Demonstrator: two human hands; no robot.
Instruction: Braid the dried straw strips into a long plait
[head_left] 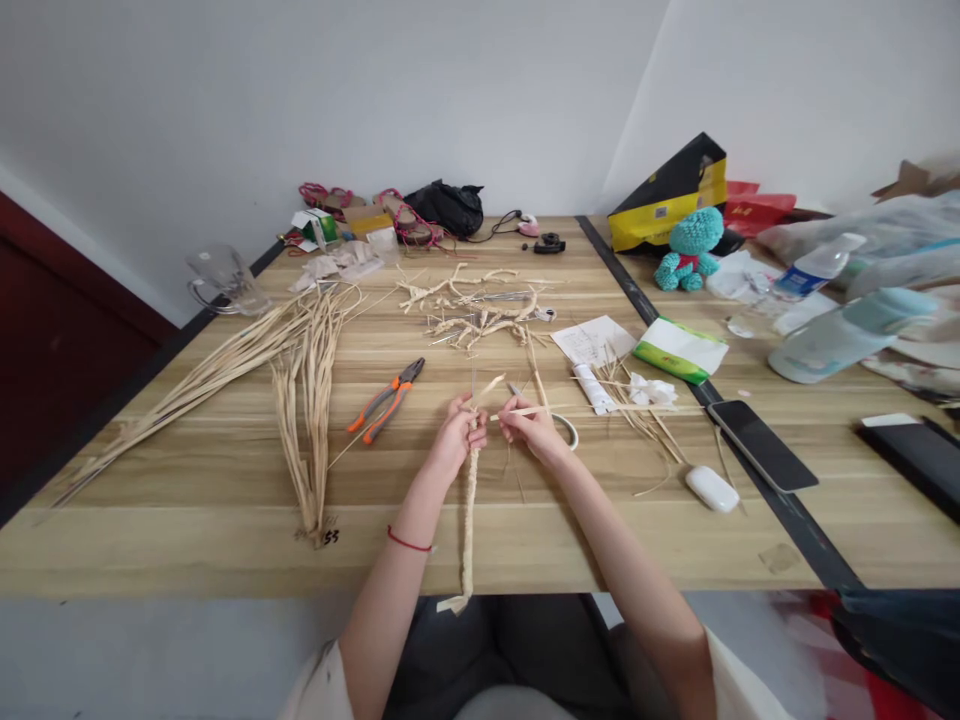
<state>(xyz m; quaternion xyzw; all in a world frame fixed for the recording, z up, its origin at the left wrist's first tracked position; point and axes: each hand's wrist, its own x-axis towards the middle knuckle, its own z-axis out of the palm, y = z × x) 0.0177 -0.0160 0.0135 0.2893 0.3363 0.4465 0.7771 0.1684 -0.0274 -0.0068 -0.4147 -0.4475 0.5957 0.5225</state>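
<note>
My left hand (457, 436) pinches the top end of a long pale straw braid (470, 520) that runs toward me and hangs over the table's near edge. My right hand (529, 424) is closed on loose straw strands (517, 411) coming off the braid's top. Both hands meet at the middle of the wooden table (225, 500). A red string circles my left wrist. Orange-handled pliers (386, 399) lie just left of my hands.
Bundles of dried straw (300, 390) spread over the left side, and braided pieces (472, 310) lie farther back. On the right are a white mouse (712, 488), a phone (761, 444), a glue tube (594, 388), a teal plush toy (690, 250) and water bottles (840, 340).
</note>
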